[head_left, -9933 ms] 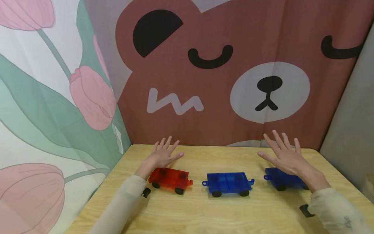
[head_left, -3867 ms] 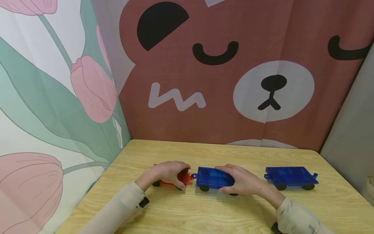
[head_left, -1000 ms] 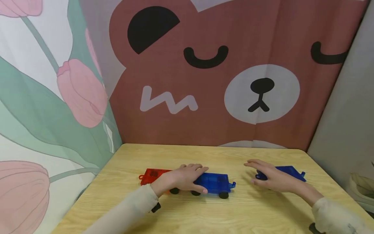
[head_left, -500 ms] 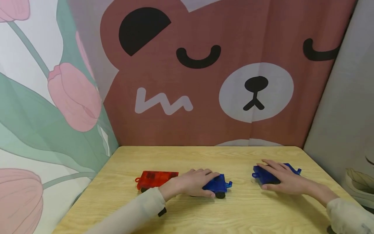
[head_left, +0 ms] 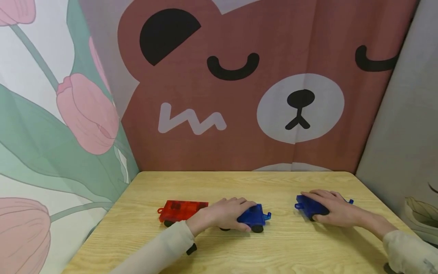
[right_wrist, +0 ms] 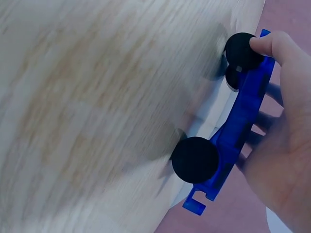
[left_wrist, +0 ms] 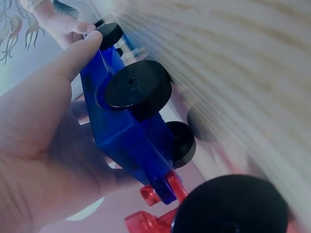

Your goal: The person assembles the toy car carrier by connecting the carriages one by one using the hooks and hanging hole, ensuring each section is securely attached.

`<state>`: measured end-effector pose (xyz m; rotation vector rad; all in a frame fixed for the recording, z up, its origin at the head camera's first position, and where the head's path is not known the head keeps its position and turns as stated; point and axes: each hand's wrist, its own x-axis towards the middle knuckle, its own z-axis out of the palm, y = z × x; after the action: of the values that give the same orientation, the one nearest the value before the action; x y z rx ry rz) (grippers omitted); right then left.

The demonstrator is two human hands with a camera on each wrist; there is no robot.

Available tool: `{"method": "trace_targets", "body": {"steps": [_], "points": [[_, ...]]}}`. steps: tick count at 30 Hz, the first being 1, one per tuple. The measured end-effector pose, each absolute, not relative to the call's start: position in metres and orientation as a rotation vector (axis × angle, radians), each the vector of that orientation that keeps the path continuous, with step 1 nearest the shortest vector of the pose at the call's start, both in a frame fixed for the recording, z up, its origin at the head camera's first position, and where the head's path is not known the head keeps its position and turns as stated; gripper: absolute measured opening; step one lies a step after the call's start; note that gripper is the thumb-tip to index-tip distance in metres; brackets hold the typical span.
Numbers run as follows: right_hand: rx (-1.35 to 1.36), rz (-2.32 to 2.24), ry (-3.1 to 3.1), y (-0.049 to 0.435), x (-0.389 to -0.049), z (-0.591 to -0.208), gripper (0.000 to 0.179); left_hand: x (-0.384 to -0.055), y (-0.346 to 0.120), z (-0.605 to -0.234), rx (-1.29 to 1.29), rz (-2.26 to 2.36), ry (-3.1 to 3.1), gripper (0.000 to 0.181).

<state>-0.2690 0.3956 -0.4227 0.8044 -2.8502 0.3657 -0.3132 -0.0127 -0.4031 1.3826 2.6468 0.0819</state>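
Observation:
A translucent red toy train car (head_left: pixel 183 211) stands on its black wheels at the left. Behind my left hand (head_left: pixel 222 214) is a blue car (head_left: pixel 254 215), gripped across its middle with the thumb on the near side. In the left wrist view its blue coupling (left_wrist: pixel 163 187) sits hooked into the red car's loop. My right hand (head_left: pixel 337 211) holds a second blue car (head_left: pixel 310 205), thumb at a front wheel and fingers over the far side. The right wrist view shows this car's hook (right_wrist: pixel 194 206) free. A gap separates the two blue cars.
The wooden table (head_left: pixel 212 251) bears all the cars. A bear-print cloth (head_left: pixel 205 152) hangs just behind its far edge, and a tulip-print cloth (head_left: pixel 89 114) on the left. A pale pot-like shape (head_left: pixel 422 217) shows at the far right.
My right hand has come down onto the right blue car and now grips it. My left hand has shifted right along the coupled cars onto the blue one.

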Motion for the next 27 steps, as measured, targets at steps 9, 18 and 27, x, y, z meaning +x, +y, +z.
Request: {"method": "trace_targets", "body": {"steps": [9, 18, 27], "points": [[0.808, 0.425, -2.790, 0.392, -0.270, -0.425, 0.070, -0.314, -0.010, -0.400, 1.375, 0.079, 2.644, 0.085], [0.860, 0.425, -2.788, 0.387, -0.272, -0.422, 0.067, -0.313, -0.010, -0.400, 1.366, 0.090, 2.647, 0.085], [0.862, 0.397, -2.832, 0.376, -0.269, -0.412, 0.065, -0.312, -0.010, -0.399, 1.374, 0.100, 2.640, 0.085]]}}
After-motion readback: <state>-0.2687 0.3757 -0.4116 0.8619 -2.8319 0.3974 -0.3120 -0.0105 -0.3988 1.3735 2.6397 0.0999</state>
